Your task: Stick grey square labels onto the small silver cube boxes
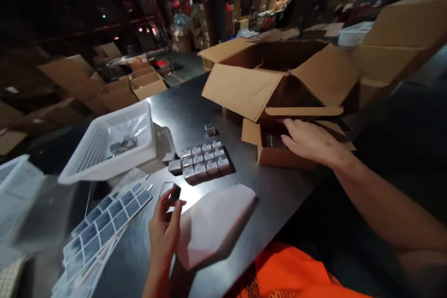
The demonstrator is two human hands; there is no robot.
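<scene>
Small boxes (204, 160): twelve-ish gridded on desk (181, 116), one pinched in left hand (164, 228) fingers. Right hand (310, 142), fingers spread, inside carton (279, 151). Label sheets (104, 223) mostly unused; packing looks barely started.

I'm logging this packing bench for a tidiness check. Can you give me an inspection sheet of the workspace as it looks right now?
Surface: dark glossy table, glare near the middle.
Job's things: small dark box in the left hand; block of small silver boxes set in rows; small open carton under the right hand.
Clutter: label sheets fanned out at left; white basket with a few pieces inside; white sheet; one stray box.
Grips: left pinches the small dark box; right rests open on the carton.
Cables: nothing seen.
Surroundings: large open carton behind; stacked cartons in a dim warehouse.
</scene>
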